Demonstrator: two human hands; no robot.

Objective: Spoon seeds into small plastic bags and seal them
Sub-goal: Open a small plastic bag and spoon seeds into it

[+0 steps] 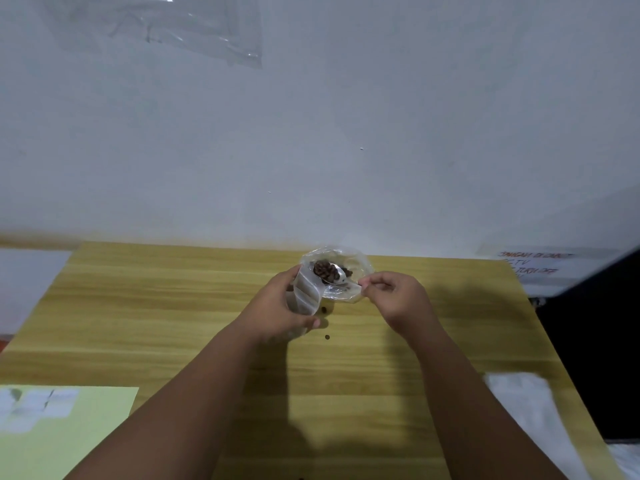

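Note:
Above the wooden table, my left hand grips a small clear plastic bag by its lower part. A larger clear bag of dark brown seeds sits just behind it. A metal spoon lies in that bag with seeds on its bowl. My right hand pinches the spoon's handle end at the bag's right rim. Two loose seeds lie on the table below the bags.
A pale green sheet with small white bags on it lies at the near left. White plastic hangs at the table's right edge beside a dark object. A white wall stands right behind the table.

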